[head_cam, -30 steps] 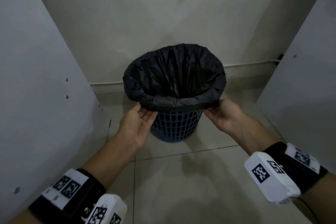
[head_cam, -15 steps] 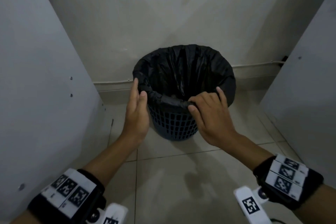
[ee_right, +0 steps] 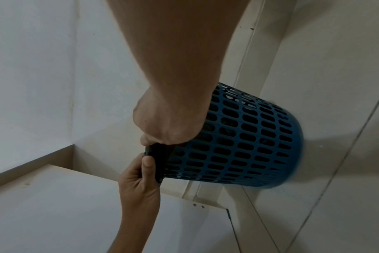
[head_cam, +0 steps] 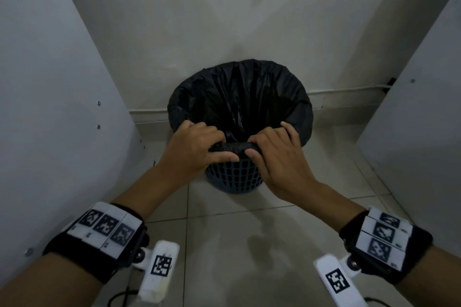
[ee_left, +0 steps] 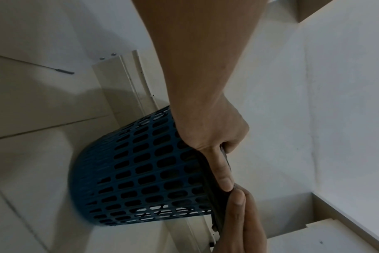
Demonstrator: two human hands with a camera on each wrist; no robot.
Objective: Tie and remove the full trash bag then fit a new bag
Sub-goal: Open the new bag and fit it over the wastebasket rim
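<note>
A blue slotted basket (head_cam: 234,178) stands on the tiled floor against the back wall, lined with a black trash bag (head_cam: 239,97) whose mouth is open. The bag's edge is rolled up along the near rim (head_cam: 233,147). My left hand (head_cam: 213,146) and right hand (head_cam: 260,151) sit side by side there, thumbs outside and fingers curled over, each gripping the rolled edge. The left wrist view has my left hand (ee_left: 218,154) clamped on the black edge (ee_left: 215,200) above the basket (ee_left: 141,171). In the right wrist view my right hand (ee_right: 162,137) pinches the bunched plastic (ee_right: 158,158). The bag's contents are hidden.
White panels stand close on the left (head_cam: 50,132) and right (head_cam: 424,132), forming a narrow bay. A white conduit (head_cam: 349,90) runs along the foot of the back wall. Tiled floor (head_cam: 237,244) lies open between me and the basket.
Both hands have moved from under the bag's overhang at the sides onto the near rim and come together. The folded-over edge there is now rolled up and gripped.
</note>
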